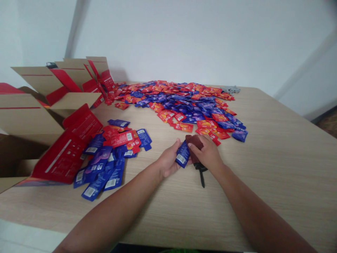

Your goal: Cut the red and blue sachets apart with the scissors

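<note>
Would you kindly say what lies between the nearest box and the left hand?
Blue and red packets, then a strip of tabletop, in the head view.

My left forearm [116, 210] slants in from the lower left, my right forearm [252, 202] from the lower right; my left grip [168, 161] is curled, thumb raised, my right grip [207, 151] pinched just beside it.

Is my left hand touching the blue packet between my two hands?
Touching. The head view shows it: the left hand holds the blue packet, thumb against its edge and fingers passing beneath.
</note>
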The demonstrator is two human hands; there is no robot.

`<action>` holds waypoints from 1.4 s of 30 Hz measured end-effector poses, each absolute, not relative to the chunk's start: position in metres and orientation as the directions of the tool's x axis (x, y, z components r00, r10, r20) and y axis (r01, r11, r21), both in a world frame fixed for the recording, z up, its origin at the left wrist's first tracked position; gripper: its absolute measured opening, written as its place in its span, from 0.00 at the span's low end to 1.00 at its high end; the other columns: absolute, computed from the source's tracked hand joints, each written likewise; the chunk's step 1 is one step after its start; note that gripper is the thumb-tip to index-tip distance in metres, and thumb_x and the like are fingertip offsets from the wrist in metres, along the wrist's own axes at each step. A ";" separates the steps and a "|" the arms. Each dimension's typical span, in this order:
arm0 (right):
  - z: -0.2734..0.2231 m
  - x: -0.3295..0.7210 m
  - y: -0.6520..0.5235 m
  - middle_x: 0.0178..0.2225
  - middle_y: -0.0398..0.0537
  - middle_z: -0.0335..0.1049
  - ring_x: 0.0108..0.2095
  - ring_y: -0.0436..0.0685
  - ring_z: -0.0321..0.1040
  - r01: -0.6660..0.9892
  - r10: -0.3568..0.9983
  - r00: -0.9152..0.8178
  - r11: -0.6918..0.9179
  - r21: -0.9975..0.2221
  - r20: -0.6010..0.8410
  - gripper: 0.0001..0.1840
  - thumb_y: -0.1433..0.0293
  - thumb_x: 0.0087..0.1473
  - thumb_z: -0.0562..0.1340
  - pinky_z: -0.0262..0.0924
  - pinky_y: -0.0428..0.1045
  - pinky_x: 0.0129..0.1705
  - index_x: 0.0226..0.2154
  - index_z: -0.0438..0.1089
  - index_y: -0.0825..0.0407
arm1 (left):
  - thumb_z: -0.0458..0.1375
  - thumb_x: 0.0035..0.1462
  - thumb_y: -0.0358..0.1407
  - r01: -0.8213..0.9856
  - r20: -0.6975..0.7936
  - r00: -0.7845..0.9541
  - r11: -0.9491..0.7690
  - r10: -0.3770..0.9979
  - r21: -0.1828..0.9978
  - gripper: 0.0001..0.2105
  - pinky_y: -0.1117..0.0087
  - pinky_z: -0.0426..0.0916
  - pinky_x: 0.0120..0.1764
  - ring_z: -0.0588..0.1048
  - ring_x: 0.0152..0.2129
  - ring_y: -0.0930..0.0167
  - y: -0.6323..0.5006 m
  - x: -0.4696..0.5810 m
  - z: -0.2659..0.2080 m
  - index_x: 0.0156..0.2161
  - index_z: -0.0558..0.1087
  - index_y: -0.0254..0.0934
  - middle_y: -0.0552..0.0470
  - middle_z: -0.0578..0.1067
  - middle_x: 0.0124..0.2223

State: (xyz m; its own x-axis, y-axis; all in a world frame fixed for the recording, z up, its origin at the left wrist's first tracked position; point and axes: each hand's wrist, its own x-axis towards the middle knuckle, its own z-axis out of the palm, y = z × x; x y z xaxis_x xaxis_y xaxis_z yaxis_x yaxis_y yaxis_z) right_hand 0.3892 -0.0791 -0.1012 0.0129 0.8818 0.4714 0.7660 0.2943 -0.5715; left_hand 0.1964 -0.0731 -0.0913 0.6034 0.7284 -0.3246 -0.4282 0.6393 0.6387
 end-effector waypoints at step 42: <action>-0.087 0.375 -0.094 0.40 0.49 0.74 0.41 0.61 0.72 0.629 0.882 -0.210 0.452 -0.632 0.422 0.12 0.60 0.62 0.69 0.67 0.56 0.44 0.46 0.78 0.47 | 0.51 0.73 0.54 -0.483 -0.347 0.579 0.654 0.737 0.583 0.26 0.69 0.77 0.37 0.82 0.34 0.67 -0.068 0.196 -0.096 0.50 0.79 0.33 0.42 0.82 0.42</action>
